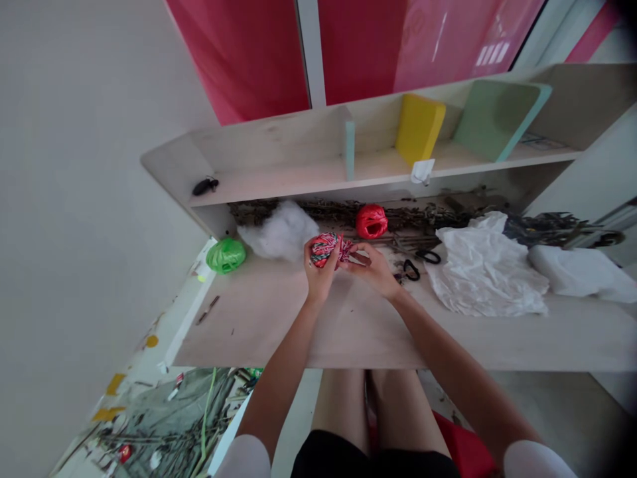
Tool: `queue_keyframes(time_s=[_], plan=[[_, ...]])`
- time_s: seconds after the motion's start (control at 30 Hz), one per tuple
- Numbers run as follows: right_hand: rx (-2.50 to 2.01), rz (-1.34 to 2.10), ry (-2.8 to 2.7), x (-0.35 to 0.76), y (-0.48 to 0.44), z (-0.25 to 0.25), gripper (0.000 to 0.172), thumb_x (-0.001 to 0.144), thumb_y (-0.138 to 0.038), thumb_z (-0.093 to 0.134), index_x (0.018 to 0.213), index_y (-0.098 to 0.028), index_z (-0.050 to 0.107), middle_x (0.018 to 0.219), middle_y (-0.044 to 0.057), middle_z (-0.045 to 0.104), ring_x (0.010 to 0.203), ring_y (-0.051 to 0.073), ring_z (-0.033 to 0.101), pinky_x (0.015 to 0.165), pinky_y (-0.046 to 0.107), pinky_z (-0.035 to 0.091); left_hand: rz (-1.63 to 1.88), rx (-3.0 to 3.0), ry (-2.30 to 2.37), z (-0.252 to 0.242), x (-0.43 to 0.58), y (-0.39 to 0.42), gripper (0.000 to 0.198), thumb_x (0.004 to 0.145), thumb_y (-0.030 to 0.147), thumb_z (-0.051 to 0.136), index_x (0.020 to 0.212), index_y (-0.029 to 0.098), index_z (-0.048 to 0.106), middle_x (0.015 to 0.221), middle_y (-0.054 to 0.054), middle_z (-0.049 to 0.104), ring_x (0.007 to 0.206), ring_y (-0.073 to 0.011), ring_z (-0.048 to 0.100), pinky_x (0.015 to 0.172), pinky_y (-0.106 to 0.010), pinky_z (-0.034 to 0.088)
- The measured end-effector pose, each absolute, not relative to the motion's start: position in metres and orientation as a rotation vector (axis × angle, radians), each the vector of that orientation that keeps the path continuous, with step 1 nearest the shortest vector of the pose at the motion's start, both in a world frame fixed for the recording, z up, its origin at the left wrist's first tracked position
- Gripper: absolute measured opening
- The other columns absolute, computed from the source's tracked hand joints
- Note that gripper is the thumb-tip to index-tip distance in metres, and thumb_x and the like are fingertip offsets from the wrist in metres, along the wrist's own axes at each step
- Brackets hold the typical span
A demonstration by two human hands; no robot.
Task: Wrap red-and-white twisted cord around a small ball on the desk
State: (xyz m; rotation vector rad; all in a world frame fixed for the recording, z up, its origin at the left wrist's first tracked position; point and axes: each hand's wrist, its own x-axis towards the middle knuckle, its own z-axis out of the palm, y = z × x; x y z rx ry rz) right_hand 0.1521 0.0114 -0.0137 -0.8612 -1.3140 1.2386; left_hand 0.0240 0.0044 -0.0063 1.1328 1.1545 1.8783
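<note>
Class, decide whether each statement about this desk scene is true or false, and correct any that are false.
1. The left hand holds a red, white and dark green yarn bundle. True.
2. The right hand is holding the scissors. False: the right hand is at the bundle's tufted end, and the black-handled scissors lie on the desk.
3. The green twine ball lies to the left of the white fluffy stuffing. True.
4. The red twine ball is on the upper shelf. False: the red twine ball is on the desk, below the shelf.
5. The yellow divider stands left of the pale green divider. True.
</note>
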Motion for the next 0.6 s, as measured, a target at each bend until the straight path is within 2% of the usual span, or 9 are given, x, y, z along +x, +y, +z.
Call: queue_keyframes(time_s=[0.1,0.3,0.6], plan=[[-0.875,1.130,-1.345,0.1501,0.0118,-0.0176,0.045,0.059,-0.047,0.082,0.082,-0.021,0.053,0.098,0.003,0.056,0.094,0.017,0.062,0.095,0.041,0.053,1.894,1.131,1.168,-0.0055,0.0246,0.0034,0.040,0.070,0.039,0.077,0.100,0.023,0.056,0.101,-0.003,0.064,0.092,-0.0156,0.065,0.090,-0.033,0.053],[-0.908,1.051,-1.450,0.1503,0.0088,-0.0211,0.047,0.066,-0.053,0.077,0.090,-0.022,0.052,0.101,0.006,0.059,0.099,0.023,0.066,0.083,0.040,0.060,1.922,1.083,1.180,-0.0057,0.0244,0.0046,0.041,0.070,0.039,0.076,0.101,0.022,0.055,0.102,-0.004,0.065,0.092,-0.0166,0.066,0.089,-0.033,0.053],[-0.870,1.228,-1.357,0.1446,0.0051,-0.0199,0.051,0.059,-0.049,0.081,0.088,-0.022,0.049,0.104,0.005,0.058,0.101,0.022,0.065,0.084,0.039,0.060,1.932,1.062,1.188,-0.0092,0.0228,0.0059,0.043,0.070,0.040,0.077,0.103,0.022,0.055,0.104,-0.004,0.065,0.096,-0.0170,0.065,0.094,-0.035,0.051]])
